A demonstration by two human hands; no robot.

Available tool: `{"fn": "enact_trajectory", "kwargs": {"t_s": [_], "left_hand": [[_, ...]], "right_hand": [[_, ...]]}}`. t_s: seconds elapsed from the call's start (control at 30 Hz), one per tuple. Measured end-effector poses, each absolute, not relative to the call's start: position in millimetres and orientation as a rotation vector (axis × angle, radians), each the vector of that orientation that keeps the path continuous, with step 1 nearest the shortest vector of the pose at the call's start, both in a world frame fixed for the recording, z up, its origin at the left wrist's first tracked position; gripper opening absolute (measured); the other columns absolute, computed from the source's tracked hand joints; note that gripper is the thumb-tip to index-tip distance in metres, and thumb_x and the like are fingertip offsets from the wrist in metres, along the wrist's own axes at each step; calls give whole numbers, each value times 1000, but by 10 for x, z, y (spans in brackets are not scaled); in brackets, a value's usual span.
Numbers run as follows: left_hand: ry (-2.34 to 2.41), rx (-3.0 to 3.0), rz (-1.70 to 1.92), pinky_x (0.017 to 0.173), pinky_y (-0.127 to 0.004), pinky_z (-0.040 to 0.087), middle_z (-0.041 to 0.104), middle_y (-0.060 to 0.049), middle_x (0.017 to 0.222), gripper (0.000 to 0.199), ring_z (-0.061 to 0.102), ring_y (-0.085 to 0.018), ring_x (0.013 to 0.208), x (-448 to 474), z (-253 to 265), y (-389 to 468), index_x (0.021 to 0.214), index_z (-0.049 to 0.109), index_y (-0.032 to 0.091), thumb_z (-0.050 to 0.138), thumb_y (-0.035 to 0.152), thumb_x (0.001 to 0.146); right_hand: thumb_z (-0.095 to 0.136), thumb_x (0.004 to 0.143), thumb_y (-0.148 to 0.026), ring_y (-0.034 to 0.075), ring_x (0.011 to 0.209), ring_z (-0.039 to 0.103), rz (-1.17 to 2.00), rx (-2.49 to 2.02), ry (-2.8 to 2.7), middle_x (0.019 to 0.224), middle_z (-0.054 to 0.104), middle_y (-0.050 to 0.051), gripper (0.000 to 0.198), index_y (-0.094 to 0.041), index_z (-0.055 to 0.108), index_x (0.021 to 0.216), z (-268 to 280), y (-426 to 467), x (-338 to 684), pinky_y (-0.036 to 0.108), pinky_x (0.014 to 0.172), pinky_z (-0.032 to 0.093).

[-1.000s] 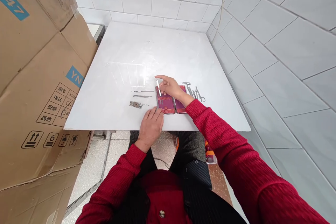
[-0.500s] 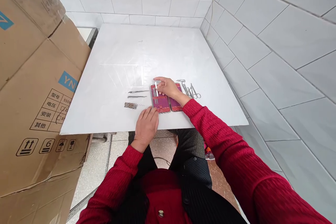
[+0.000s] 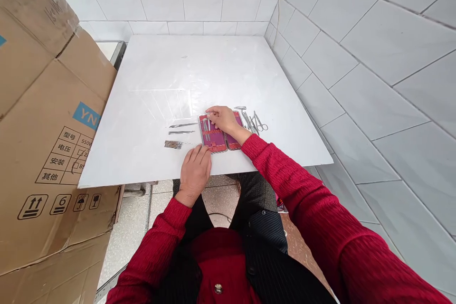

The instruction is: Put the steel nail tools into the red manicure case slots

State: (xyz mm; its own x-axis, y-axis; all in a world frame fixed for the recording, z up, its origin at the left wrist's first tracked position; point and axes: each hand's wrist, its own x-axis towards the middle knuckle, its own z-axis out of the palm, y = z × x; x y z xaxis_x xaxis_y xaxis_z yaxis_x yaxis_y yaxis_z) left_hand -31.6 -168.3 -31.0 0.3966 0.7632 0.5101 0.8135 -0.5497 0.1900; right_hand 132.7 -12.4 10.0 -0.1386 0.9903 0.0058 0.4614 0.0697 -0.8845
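An open manicure case (image 3: 219,140) with a purple lining, red edges and red elastic loops lies on the table. Slim metal tools stand in the loops of its left half. Over that half, my right hand (image 3: 224,119) pinches the upper end of a slim metal tool (image 3: 208,125), whose lower part is at the loops; its exact kind is hard to make out. My left hand (image 3: 195,167) lies flat at the table's front edge, fingers stretched out, fingertips by the case's lower left corner. To the left are two thin metal tools (image 3: 181,132) and a nail clipper (image 3: 173,144).
Small scissors (image 3: 260,123), other metal tools and a smaller clipper (image 3: 240,108) lie right of the case on the white table (image 3: 213,66). Large cardboard boxes (image 3: 42,104) stand close on the left. Tiled walls (image 3: 356,66) bound the right and back.
My right hand has lowered the slim tool toward the loops, and its forefinger has curled in. My left hand stays by the case. The whole view has shifted slightly.
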Motion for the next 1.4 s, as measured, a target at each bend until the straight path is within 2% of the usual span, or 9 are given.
{"fn": "enact_trajectory", "kwargs": {"t_s": [0.07, 0.23, 0.37, 0.47, 0.6, 0.83, 1.0, 1.13, 1.4], "left_hand": [[-1443, -2541, -846, 109, -48, 48, 70, -13, 132, 31, 61, -29, 130, -313, -306, -1683, 125, 65, 15, 44, 14, 102], [-1420, -2523, -838, 108, -47, 48, 70, -14, 131, 31, 62, -29, 129, -309, -306, -1682, 124, 65, 14, 45, 13, 101], [-1417, -2525, -841, 108, -47, 48, 70, -13, 131, 31, 62, -29, 129, -308, -303, -1680, 124, 65, 14, 44, 13, 102], [-1423, -2535, -850, 108, -48, 48, 70, -14, 132, 32, 62, -29, 130, -313, -304, -1678, 126, 65, 15, 44, 14, 102], [-1436, -2561, -865, 109, -49, 47, 69, -14, 134, 35, 60, -29, 132, -319, -313, -1678, 130, 63, 16, 43, 14, 102], [-1431, -2546, -876, 109, -48, 47, 69, -13, 133, 33, 61, -29, 131, -311, -313, -1677, 128, 64, 16, 43, 14, 102], [-1437, -2565, -873, 110, -49, 48, 69, -14, 134, 36, 60, -29, 133, -317, -309, -1681, 131, 63, 16, 42, 14, 102], [-1452, -2568, -877, 110, -49, 47, 69, -14, 134, 37, 59, -29, 134, -317, -312, -1690, 132, 63, 16, 41, 15, 102], [-1441, -2546, -861, 108, -48, 48, 71, -13, 130, 32, 61, -29, 131, -307, -322, -1698, 124, 67, 15, 43, 14, 102]], "right_hand": [[58, 90, -14, 11, 56, 60, 1039, -1454, -1628, 71, 67, -1, 23, -13, 73, 107, 79, -97, 1298, 22, 54, 50], [59, 83, -6, 11, 54, 60, 1060, -1501, -1613, 67, 65, -2, 30, -12, 71, 109, 87, -68, 1232, 22, 52, 48], [60, 80, -6, 11, 55, 61, 1073, -1551, -1635, 72, 68, 0, 24, -13, 72, 100, 157, -101, 1214, 22, 55, 48], [58, 80, -5, 12, 60, 63, 1022, -1598, -1681, 76, 71, 2, 23, -13, 73, 96, 216, -143, 1212, 23, 61, 50], [54, 81, -4, 15, 75, 66, 802, -1637, -1835, 87, 76, 4, 26, -14, 77, 92, 239, -187, 1210, 27, 75, 51], [51, 88, -10, 19, 89, 68, 605, -1630, -1994, 100, 77, 6, 28, -17, 78, 95, 176, -257, 1229, 28, 81, 49], [46, 93, -10, 21, 88, 65, 528, -1636, -2114, 98, 76, 7, 34, -15, 77, 106, 211, -353, 1232, 30, 80, 46], [40, 97, -10, 23, 98, 64, 379, -1660, -2212, 111, 72, 12, 40, -15, 74, 118, 242, -471, 1211, 31, 80, 45], [40, 100, -12, 23, 95, 60, 112, -1680, -2383, 115, 66, 12, 35, -17, 70, 117, 391, -673, 1111, 30, 66, 38]]}}
